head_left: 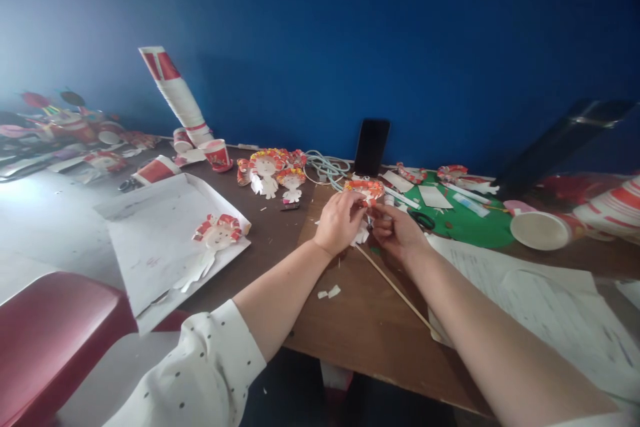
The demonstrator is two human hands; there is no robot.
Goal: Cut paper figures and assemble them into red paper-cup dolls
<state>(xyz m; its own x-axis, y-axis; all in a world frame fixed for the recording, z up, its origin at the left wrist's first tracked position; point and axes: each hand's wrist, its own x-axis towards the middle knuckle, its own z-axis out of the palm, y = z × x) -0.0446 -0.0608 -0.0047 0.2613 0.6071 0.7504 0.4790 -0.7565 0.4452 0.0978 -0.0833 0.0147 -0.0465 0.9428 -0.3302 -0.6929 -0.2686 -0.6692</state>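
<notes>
A small paper doll [364,188] with a red-and-orange curled rim is between my two hands above the table. My left hand [341,223] pinches it from the left, fingers closed near its face. From the right, my right hand [397,230] closes its fingers on its lower part; the fingertips are partly hidden. White paper pieces [361,235] show just below the hands. A thin wooden stick [395,285] slants over the table under my right hand. Finished-looking paper dolls, one larger [266,170] and one smaller [291,182], stand to the left of my hands.
A black phone [371,147] leans on the blue wall beside a coiled pale cable [327,167]. On the green mat [480,227] lie scissors [421,219] and paper strips. Printed sheets [520,287] lie right. A white board [150,240] bears another paper doll [219,237]. Stacked paper cups [181,103] lean left.
</notes>
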